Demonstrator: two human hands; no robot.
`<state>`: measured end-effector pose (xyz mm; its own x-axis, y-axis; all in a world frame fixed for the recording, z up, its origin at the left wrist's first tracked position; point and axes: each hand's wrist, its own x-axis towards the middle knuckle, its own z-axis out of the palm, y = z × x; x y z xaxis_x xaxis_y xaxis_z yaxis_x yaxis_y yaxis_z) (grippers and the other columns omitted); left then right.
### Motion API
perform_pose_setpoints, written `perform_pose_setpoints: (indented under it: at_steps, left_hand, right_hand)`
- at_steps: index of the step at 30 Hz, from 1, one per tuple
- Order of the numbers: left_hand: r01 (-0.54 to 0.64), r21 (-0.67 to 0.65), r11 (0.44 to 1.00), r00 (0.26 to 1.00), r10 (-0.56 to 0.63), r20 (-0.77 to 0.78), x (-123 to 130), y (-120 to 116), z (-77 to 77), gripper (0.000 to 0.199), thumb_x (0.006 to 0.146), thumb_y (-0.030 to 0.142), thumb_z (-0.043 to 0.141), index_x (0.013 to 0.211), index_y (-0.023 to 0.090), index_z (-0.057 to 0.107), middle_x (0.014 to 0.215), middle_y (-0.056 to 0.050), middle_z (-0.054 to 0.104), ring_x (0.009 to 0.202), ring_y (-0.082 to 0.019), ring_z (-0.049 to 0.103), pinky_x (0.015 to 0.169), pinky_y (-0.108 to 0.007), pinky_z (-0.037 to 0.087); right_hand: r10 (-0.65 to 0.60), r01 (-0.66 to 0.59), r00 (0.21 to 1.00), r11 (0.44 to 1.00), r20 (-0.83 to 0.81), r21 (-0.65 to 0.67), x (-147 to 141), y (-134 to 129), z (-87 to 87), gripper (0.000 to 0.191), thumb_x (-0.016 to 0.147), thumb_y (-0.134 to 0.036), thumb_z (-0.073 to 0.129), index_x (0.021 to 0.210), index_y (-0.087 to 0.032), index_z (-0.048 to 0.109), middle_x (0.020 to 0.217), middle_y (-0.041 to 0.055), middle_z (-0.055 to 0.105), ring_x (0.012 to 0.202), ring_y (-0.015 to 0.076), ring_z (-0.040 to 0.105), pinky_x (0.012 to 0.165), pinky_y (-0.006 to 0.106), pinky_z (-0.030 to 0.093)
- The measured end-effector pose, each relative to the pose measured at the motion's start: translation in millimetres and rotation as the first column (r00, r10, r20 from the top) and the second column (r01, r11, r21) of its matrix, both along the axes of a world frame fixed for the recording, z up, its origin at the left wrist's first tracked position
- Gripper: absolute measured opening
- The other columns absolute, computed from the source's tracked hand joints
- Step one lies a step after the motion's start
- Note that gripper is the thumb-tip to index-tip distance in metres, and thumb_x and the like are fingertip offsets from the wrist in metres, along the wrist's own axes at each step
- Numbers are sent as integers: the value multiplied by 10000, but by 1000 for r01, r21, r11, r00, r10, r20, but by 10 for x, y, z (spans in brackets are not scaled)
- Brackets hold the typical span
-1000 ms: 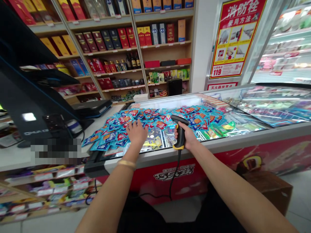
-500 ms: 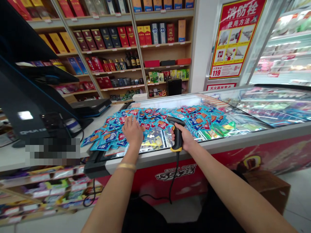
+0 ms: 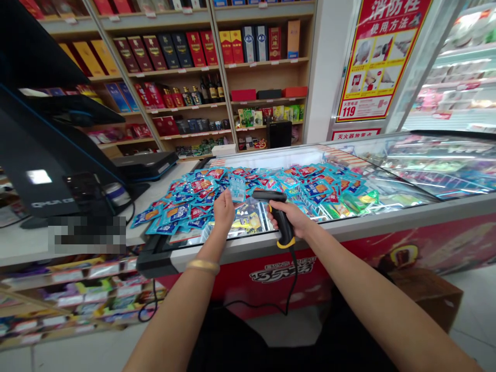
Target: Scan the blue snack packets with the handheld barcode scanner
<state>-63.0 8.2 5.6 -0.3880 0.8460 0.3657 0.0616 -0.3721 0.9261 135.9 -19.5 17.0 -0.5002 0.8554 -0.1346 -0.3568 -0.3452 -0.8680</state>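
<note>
Packet (image 3: 237, 188) is singled out now, pinched in left hand (image 3: 223, 212); right hand (image 3: 294, 219) wraps the scanner (image 3: 283, 227), nearby at four o'clock.

Snack packets (image 3: 201, 184) are spread on the chest freezer (image 3: 356, 227), a barcode scanner (image 3: 281, 222) is held above its front; to its left a checkout terminal (image 3: 46, 150) is set on a counter (image 3: 23, 247), behind it shelving (image 3: 267, 78) is ranged, before its right part a cardboard box (image 3: 430, 294) is placed
</note>
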Motion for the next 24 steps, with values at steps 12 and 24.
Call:
perform_pose_setpoints:
  at_steps: [12,24]
  left_hand:
    - [1,10,1000,997,-1,-73,-15,34,-51,373,847,516,514,675,184,525,531,49,414,510,-114,496,620,-307,585]
    - [-11,47,999,935,27,-353,168,104,15,449,929,438,391,1124,122,643,593,28,516,594,-129,559,732,-353,593]
  right_hand:
    - [14,-14,999,1000,49,-4,-10,-4,16,219,792,-320,652,686,-139,591,547,-5,562,419,77,488,392,188,428]
    - [-220,193,956,970,-194,-149,208,82,70,225,869,-309,562,719,-142,582,552,-4,554,419,72,476,398,181,434]
